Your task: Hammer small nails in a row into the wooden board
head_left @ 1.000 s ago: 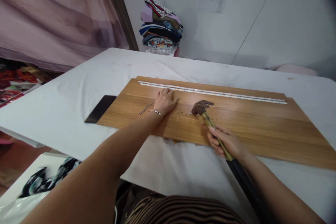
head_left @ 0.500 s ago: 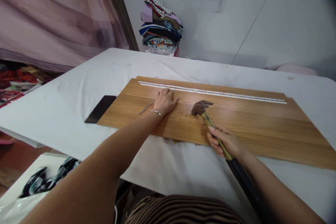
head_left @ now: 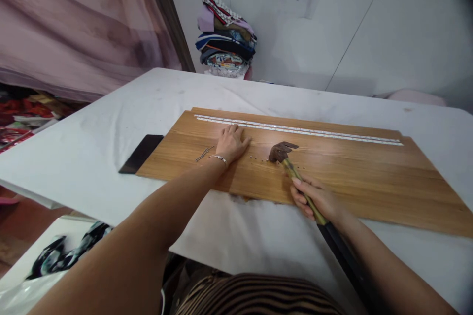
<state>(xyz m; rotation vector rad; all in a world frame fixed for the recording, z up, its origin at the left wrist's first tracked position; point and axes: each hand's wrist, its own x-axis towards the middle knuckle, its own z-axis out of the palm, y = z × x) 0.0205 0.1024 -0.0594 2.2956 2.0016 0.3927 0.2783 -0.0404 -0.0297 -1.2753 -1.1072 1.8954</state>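
My left hand (head_left: 232,143) lies flat on a brown wooden board (head_left: 354,177), its fingers stretched toward two white printed strips (head_left: 299,131). Just left of it are a few loose nails (head_left: 204,152). My right hand (head_left: 312,197) is wrapped round the handle of a claw hammer (head_left: 284,151) with a rusty head, a yellowish grip section and a dark lower end. The hammer's head rests at the board's surface, claw pointing right. A row of small nail heads or holes (head_left: 254,157) runs beside it; part of the row is hidden under the hammer.
The board lies on a white-covered table (head_left: 129,103), with a black flat piece (head_left: 141,154) by its left end. Folded clothes (head_left: 226,42) are stacked against the far wall. A pink curtain (head_left: 81,19) hangs at left. Patterned cloth (head_left: 68,248) lies on a lower surface.
Almost nothing differs. Both hands, the hammer and the board keep their places, apart from a very slight shift of the whole view.
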